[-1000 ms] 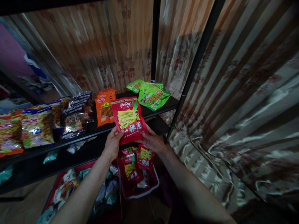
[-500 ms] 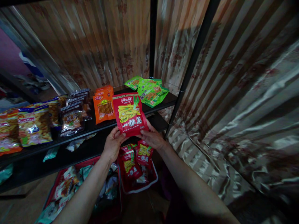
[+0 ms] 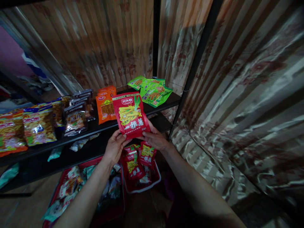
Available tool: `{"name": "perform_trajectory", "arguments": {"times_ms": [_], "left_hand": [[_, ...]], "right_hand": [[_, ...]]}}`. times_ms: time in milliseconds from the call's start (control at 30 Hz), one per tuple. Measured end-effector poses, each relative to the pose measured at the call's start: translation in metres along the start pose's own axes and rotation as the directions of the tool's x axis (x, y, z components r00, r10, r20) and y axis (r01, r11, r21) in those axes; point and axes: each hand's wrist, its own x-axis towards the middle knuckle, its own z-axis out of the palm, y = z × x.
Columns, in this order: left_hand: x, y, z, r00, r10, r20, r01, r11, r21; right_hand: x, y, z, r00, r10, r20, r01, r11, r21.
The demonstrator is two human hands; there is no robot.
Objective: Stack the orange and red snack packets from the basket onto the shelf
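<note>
A red snack bag (image 3: 131,115) with yellow sticks and a green onion printed on it is held up between both hands, its front facing me. My left hand (image 3: 116,144) pinches its lower left corner, thumb on the front. At the lower right corner, my right hand (image 3: 155,136) grips it the same way, the other fingers behind the bag. Below the hands, a basket with a pale rim (image 3: 147,189) holds more red snack bags (image 3: 135,167). Behind the held bag, orange snack bags (image 3: 106,109) and green snack bags (image 3: 155,93) lie on the black shelf (image 3: 95,126).
Dark-topped clear bags (image 3: 76,118) and blue-and-yellow snack bags (image 3: 39,126) line the shelf's left part. A larger red crate (image 3: 57,183) of mixed packets stands on the floor. A black shelf post (image 3: 187,85) rises at right, before a shiny pleated curtain (image 3: 237,104).
The held red bag has tilted slightly and its top has shifted a little to the left. Both hands keep their grip. The view has moved slightly, so the shelf appears a bit further right.
</note>
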Motion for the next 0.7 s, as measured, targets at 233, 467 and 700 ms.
{"name": "perform_trajectory", "arguments": {"times_ms": [233, 467, 700], "left_hand": [[-0.002, -0.005, -0.007, 0.998, 0.041, -0.049, -0.04, 0.999, 0.03], [-0.007, -0.011, -0.008, 0.997, 0.052, -0.058, -0.049, 0.998, 0.043], [-0.009, -0.014, -0.008, 0.995, 0.059, -0.077, -0.05, 0.992, 0.118]], "right_hand": [[0.001, 0.002, -0.001, 0.999, 0.026, 0.028, -0.026, 1.0, 0.017], [0.001, 0.005, -0.006, 0.999, 0.05, -0.02, -0.05, 0.998, 0.036], [0.003, 0.009, -0.01, 0.999, 0.045, -0.017, -0.044, 0.999, 0.022]]}}
